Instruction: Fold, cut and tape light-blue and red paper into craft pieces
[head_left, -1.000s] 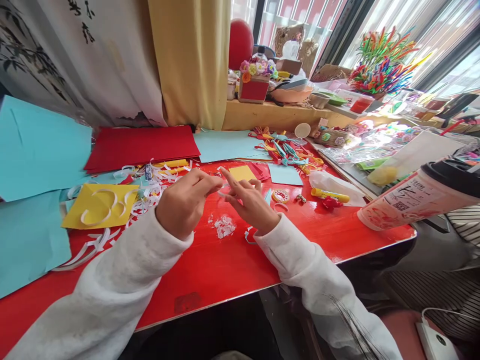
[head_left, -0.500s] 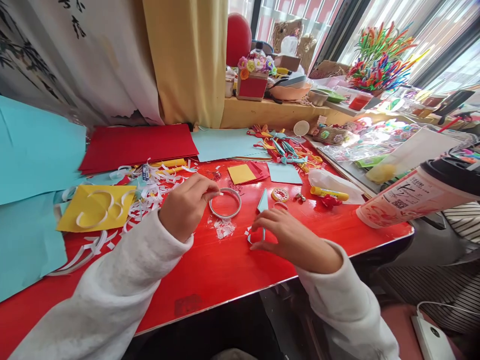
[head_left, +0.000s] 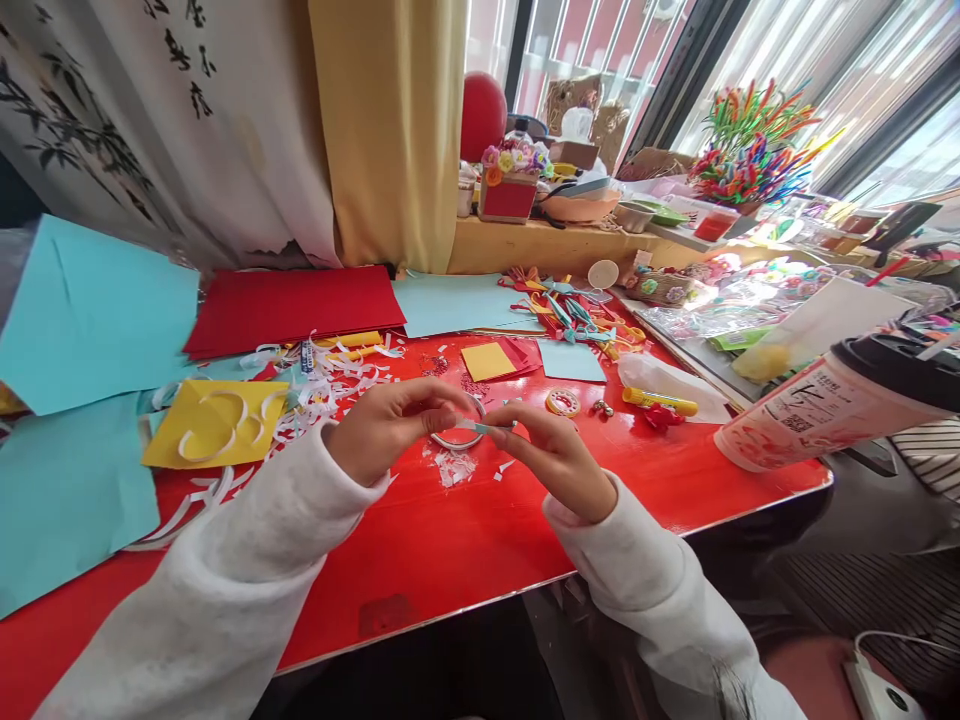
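A red balloon [head_left: 483, 116] sits beside gold curtain [head_left: 391, 130].

tbh nothing i can read for sure. the white curtain [head_left: 255, 130] has black brush-style characters [head_left: 180, 55] down it, too soft to make out. the pink cup [head_left: 870, 405] has a white sticker [head_left: 817, 393] with tiny print, one bigger mark and a qr code [head_left: 796, 423], same problem.

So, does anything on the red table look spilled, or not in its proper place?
Yes: loose white flakes lie just on the near side of the pale ring, and white paper shreds lie tangled beside the left-hand yellow sheet. Both look like untidy litter, unlike the neatly stacked red sheets. No liquid spill is visible.
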